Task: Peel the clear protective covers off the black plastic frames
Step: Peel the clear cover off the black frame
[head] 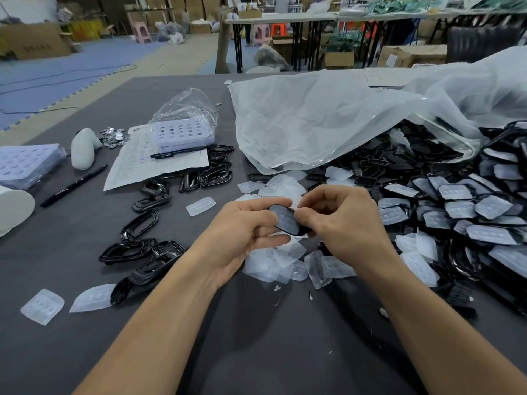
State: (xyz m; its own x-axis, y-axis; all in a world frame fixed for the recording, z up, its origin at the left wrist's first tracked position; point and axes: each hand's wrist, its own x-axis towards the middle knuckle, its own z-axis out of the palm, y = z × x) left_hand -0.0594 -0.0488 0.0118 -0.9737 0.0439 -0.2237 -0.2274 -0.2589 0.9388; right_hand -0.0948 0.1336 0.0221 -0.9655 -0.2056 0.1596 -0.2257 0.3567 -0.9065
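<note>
Held item: one black frame (pixel 297 231), above the counter (pixel 279 343) near its middle, between both hands. Its clear cover (pixel 283 217) is on the frame, dimpled face up toward the camera.

Left hand (pixel 245 226): fingers curled round the frame's left end, forefinger along the far edge, another finger beneath.

Right hand (pixel 345 220): fingers curled, thumb and forefinger tips pinching at the frame's right edge. Whether they grip the cover's lip or the frame itself cannot be determined.

Obscured: both ends of the frame lie under fingers; only the middle part and a strip of the glossy near rim show. The long axis appears to run hand to hand, left to right, the right end slightly nearer the camera; this is unconfirmed.

Surroundings: loose covers (pixel 288 265) lie directly under the hands. Bare frames (pixel 139 250) lie to the left. A heap of covered frames (pixel 470 212) at right is partly buried under a plastic bag (pixel 328 121) and cut off by the picture edge.
</note>
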